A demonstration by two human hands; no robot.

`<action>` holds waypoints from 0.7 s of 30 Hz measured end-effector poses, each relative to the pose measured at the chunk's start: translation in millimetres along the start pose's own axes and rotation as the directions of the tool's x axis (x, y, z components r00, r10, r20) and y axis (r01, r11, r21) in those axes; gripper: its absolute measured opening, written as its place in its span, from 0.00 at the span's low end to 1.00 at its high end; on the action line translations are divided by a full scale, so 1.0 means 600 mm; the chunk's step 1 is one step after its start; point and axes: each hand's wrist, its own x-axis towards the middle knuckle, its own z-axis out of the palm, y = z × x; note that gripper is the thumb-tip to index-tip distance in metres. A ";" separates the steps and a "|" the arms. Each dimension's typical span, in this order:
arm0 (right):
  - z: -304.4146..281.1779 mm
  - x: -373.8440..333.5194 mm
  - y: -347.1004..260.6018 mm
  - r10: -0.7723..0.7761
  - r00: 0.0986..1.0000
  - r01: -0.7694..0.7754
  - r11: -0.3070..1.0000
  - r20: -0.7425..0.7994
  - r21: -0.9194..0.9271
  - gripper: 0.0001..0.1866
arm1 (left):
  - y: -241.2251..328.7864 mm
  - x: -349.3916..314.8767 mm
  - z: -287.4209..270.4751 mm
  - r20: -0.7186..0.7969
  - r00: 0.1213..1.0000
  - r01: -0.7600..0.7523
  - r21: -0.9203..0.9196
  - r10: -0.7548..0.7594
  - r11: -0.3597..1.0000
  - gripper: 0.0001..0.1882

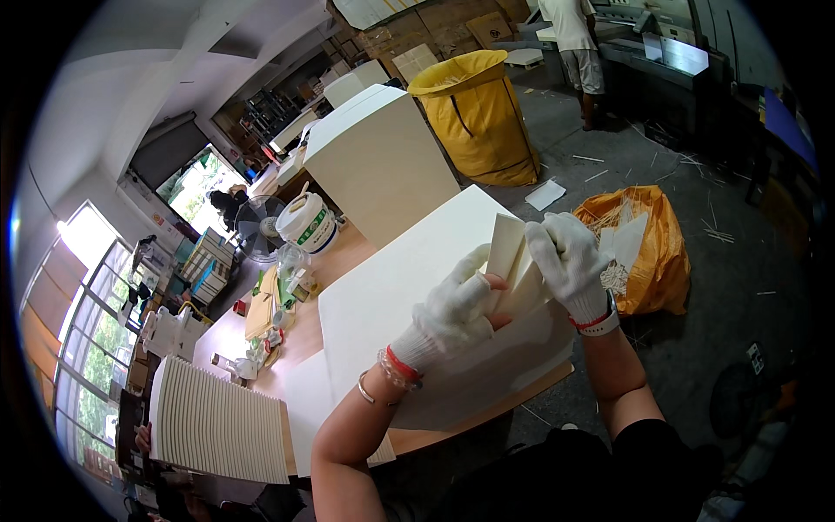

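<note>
Both my hands wear white knit gloves, and bare fingertips show on the left one. My left hand (pixel 454 306) is closed round a narrow folded piece of white card (pixel 504 248), its fingertips on the near side. At the card's right edge, my right hand (pixel 570 261) is bent into a pinch on the same card. Beneath them a large white sheet (pixel 391 296) lies on the wooden table (pixel 348 252); I cannot tell whether it is one sheet or a stack.
A tall white paper stack (pixel 383 165) and a white bucket (pixel 306 224) stand beyond. Many cream boards are stacked (pixel 217 422) at left, a hand at their edge. An orange sack of paper strips (pixel 665 261) and a yellow bag (pixel 487 122) stand right. A person (pixel 576 43) stands behind.
</note>
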 end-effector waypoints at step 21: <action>0.007 -0.001 0.002 0.067 0.995 -0.052 0.982 -0.076 0.182 0.09 | -0.010 -0.003 0.001 -0.037 0.997 -0.073 0.023 0.074 0.997 0.22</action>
